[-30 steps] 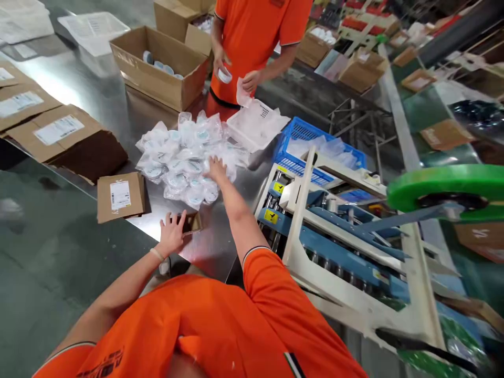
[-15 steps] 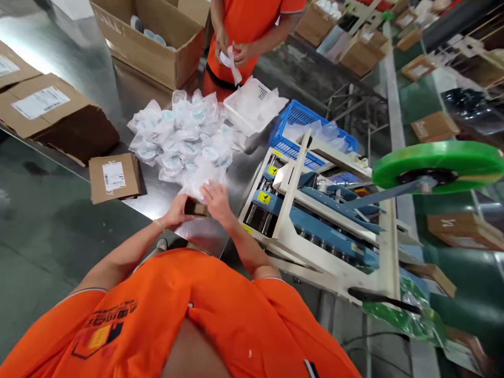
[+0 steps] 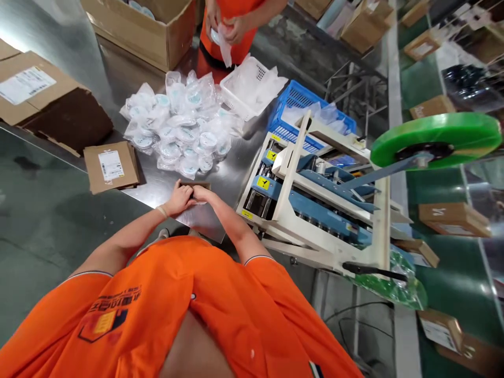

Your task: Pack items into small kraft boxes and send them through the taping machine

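Observation:
At the metal table's near edge, my left hand (image 3: pixel 181 198) and my right hand (image 3: pixel 200 193) meet over a small cardboard box (image 3: pixel 205 186). The fingers of both are curled in on it and hide most of it; only a brown strip at the back and a pale edge below show. Just beyond them lies a heap of clear-bagged round items (image 3: pixel 185 134) with pale blue printing. To the left sits a stack of flattened cardboard boxes (image 3: pixel 92 163), the top one bearing a white label.
A co-worker's hands (image 3: pixel 228 26) hold a white wrapped item at the far side. A white basket (image 3: pixel 230 100), a blue crate (image 3: pixel 280 126) and a taping machine (image 3: pixel 289 194) with green tape (image 3: pixel 472 134) are at right. Large cartons (image 3: pixel 179 44) stand at the back and left.
My right hand has come down from the bagged heap to the box, beside my left. The view has shifted slightly. The co-worker still holds the white wrapped item.

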Demonstrator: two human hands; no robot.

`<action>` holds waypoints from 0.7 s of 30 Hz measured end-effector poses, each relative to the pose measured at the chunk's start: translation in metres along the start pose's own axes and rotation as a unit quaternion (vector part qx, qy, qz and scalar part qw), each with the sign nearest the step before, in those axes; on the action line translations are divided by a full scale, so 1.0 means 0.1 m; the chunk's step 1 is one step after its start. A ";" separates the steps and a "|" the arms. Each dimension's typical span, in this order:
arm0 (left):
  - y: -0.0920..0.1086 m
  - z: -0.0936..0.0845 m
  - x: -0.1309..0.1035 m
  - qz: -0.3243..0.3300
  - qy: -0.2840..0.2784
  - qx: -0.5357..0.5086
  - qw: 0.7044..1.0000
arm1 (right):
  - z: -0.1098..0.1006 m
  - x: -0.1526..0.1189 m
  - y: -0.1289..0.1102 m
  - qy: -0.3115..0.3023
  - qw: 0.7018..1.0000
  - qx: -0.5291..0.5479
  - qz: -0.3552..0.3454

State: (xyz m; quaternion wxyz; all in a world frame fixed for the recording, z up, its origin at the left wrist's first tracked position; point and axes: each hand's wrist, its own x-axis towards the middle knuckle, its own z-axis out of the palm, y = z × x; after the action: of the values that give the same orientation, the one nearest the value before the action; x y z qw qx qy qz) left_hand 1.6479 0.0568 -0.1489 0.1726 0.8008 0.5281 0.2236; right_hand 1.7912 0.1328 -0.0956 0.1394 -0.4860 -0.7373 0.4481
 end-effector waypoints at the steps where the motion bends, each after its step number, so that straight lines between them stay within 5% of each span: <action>1: 0.01 -0.02 0.01 0.004 -0.010 0.012 1.000 | -0.04 -0.05 0.01 -0.004 1.000 -0.023 -0.001; 5: 0.03 -0.06 0.04 0.014 -0.032 0.042 0.999 | -0.36 -0.38 0.21 0.122 0.975 -0.178 -0.042; 7: 0.05 -0.05 0.05 0.008 -0.031 0.040 0.999 | -0.47 -0.48 0.33 0.177 0.965 -0.195 0.000; 10: 0.10 -0.03 0.07 -0.006 -0.032 0.028 0.999 | -0.40 -0.44 0.44 0.114 0.981 -0.140 0.072; 15: 0.07 -0.06 0.06 -0.012 -0.028 -0.022 0.999 | -0.22 -0.33 0.43 0.030 0.990 -0.139 -0.002; 21: -0.48 -0.17 -0.17 -0.071 0.099 -0.287 0.950 | -0.46 -0.64 0.45 -0.083 0.982 -0.110 -0.127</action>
State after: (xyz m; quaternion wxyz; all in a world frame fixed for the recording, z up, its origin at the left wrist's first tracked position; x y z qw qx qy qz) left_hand 1.5960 0.0599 -0.1623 0.3573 0.6517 0.5120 0.4306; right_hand 1.8790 0.1092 -0.0910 0.0794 -0.3616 -0.8468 0.3820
